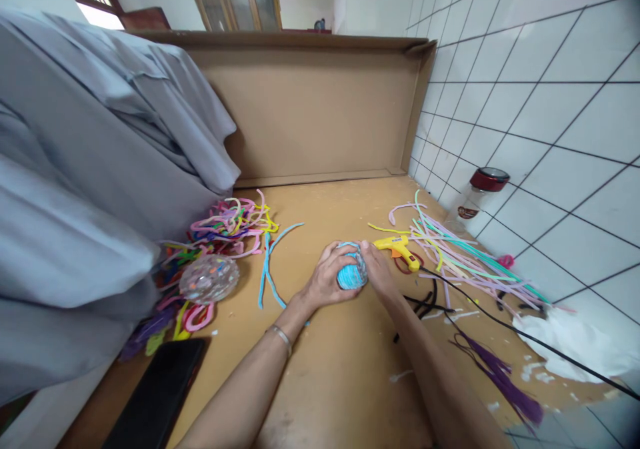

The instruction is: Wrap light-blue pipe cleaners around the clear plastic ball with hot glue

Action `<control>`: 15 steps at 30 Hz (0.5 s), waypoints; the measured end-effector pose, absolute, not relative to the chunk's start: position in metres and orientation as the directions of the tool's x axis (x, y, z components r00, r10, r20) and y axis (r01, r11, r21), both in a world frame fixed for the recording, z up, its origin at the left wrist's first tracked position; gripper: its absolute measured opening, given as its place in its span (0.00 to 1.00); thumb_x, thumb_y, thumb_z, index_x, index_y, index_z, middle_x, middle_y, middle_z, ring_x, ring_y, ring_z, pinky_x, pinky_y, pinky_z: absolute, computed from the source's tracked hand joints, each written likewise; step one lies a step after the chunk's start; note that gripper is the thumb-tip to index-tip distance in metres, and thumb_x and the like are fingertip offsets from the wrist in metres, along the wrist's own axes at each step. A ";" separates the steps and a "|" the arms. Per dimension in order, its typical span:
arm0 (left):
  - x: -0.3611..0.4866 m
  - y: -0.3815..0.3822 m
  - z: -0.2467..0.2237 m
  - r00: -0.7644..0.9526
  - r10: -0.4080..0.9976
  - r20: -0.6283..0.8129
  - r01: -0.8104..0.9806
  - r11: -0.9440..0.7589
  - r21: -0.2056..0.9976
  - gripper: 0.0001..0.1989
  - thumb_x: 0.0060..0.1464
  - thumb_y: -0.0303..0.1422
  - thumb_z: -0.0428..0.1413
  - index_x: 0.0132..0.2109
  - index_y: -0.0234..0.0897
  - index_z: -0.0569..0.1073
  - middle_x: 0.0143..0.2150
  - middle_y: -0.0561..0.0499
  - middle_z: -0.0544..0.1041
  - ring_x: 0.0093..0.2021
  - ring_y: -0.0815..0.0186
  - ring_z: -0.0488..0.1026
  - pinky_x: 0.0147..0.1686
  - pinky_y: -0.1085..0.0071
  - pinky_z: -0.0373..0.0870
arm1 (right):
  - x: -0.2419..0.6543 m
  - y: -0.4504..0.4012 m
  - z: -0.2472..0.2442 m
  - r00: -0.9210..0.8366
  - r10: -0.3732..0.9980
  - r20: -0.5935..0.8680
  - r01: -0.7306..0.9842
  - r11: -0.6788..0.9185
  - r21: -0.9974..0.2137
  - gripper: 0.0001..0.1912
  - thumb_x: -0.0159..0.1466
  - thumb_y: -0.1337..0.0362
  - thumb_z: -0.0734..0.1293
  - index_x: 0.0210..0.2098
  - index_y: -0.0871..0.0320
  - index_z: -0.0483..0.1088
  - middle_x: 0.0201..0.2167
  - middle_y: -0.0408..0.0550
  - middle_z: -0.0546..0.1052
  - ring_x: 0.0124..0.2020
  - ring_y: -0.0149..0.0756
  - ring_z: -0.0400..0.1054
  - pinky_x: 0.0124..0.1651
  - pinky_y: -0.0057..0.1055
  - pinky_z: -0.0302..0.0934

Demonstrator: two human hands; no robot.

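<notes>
Between my hands is a small round ball (351, 275) wrapped in rows of light blue pipe cleaner, with a greyish part showing on its upper right. My left hand (327, 277) curls around its left side, fingers over the front and top. My right hand (379, 272) grips the right side, its fingertips at the top edge. Just beyond the right fingers lies a yellow glue gun (400, 245) with a black cord. Loose blue pipe cleaners (267, 269) lie left of my left hand.
At left are a clear dotted plastic ball (209, 279), tangled coloured pipe cleaners (235, 222), a black phone (157, 395) and grey cloth (100, 169). At right are straight pipe cleaners (465, 255), a lidded jar (477, 199), a purple tassel (495, 372) and white tissue (570, 342). Cardboard (315, 115) stands behind.
</notes>
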State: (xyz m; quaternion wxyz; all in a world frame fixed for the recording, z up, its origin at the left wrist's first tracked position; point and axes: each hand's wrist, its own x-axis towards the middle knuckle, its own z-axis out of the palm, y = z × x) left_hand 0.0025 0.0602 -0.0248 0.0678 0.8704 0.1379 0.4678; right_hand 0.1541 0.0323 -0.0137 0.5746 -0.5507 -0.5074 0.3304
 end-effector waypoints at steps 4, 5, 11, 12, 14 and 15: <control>0.003 0.060 -0.025 0.523 0.304 0.797 0.181 -0.953 0.244 0.25 0.46 0.37 0.63 0.50 0.40 0.65 0.54 0.39 0.73 0.56 0.55 0.71 0.59 0.50 0.61 | 0.153 0.029 -0.006 0.263 0.939 0.223 0.133 0.194 -0.972 0.34 0.59 0.35 0.58 0.38 0.58 0.77 0.43 0.56 0.78 0.46 0.45 0.71 0.52 0.41 0.63; 0.003 0.060 -0.025 0.523 0.307 0.795 0.181 -0.952 0.248 0.25 0.46 0.37 0.63 0.50 0.40 0.65 0.54 0.39 0.73 0.56 0.55 0.71 0.59 0.50 0.61 | 0.153 0.027 -0.003 0.245 0.944 0.223 0.102 0.204 -0.974 0.34 0.59 0.35 0.58 0.38 0.58 0.78 0.43 0.56 0.79 0.46 0.45 0.71 0.52 0.41 0.63; 0.003 0.061 -0.025 0.528 0.316 0.788 0.180 -0.949 0.260 0.25 0.45 0.38 0.63 0.50 0.39 0.65 0.54 0.39 0.73 0.56 0.55 0.71 0.59 0.50 0.61 | 0.155 0.024 0.003 0.206 0.966 0.158 -0.029 0.167 -0.985 0.33 0.60 0.36 0.58 0.39 0.58 0.78 0.45 0.55 0.79 0.48 0.45 0.72 0.54 0.43 0.63; 0.003 0.061 -0.025 0.525 0.315 0.791 0.181 -0.949 0.258 0.25 0.45 0.38 0.64 0.50 0.39 0.65 0.53 0.39 0.73 0.56 0.55 0.71 0.59 0.50 0.61 | 0.155 0.025 0.001 0.220 0.966 0.135 -0.020 0.143 -0.990 0.33 0.60 0.36 0.58 0.40 0.58 0.78 0.45 0.55 0.79 0.48 0.46 0.72 0.54 0.43 0.64; 0.003 0.061 -0.026 0.523 0.311 0.794 0.179 -0.950 0.254 0.26 0.45 0.38 0.64 0.49 0.39 0.66 0.53 0.39 0.73 0.56 0.55 0.71 0.59 0.50 0.61 | 0.156 0.027 -0.005 0.246 0.959 0.138 0.056 0.128 -0.990 0.33 0.59 0.36 0.58 0.40 0.58 0.77 0.44 0.55 0.79 0.46 0.45 0.73 0.53 0.43 0.64; 0.003 0.061 -0.026 0.522 0.310 0.794 0.179 -0.951 0.253 0.25 0.45 0.38 0.64 0.49 0.39 0.66 0.53 0.39 0.73 0.56 0.55 0.71 0.59 0.50 0.61 | 0.156 0.029 -0.007 0.254 0.952 0.168 0.115 0.143 -0.983 0.33 0.60 0.36 0.57 0.39 0.58 0.77 0.43 0.55 0.80 0.46 0.45 0.73 0.52 0.43 0.64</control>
